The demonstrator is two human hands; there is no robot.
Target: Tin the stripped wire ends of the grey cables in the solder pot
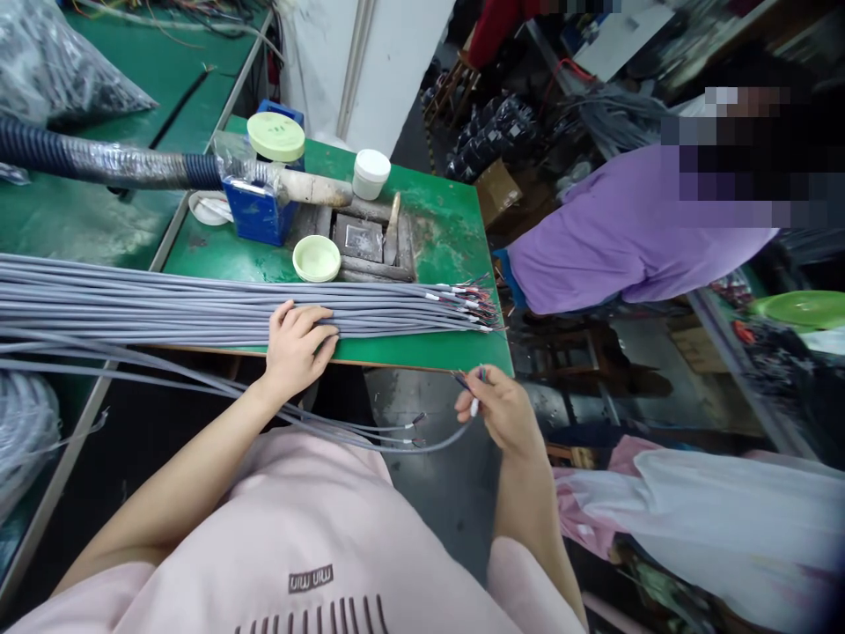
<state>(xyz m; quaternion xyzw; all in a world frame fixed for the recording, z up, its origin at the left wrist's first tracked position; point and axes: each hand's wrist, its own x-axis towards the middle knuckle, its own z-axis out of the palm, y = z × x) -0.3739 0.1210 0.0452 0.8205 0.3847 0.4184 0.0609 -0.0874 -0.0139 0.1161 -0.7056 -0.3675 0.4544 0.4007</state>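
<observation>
A wide bundle of grey cables (185,308) lies along the front of the green table, its stripped ends with thin coloured wires near the right edge. Resting on top of this bundle is my left hand (294,348), fingers spread. My right hand (498,405), past the table's front right corner, pinches the thin wires at the end of one grey cable (442,446). A white band shows just below those fingers. Two more loose cable ends (402,433) hang beside it, in front of my body.
Behind the bundle are a square solder pot (360,238), a pale green cup (317,259), a white lidded tub (371,174) and a blue box (254,211). A ribbed hose (165,167) crosses from the left. A person in purple (594,229) sits at right.
</observation>
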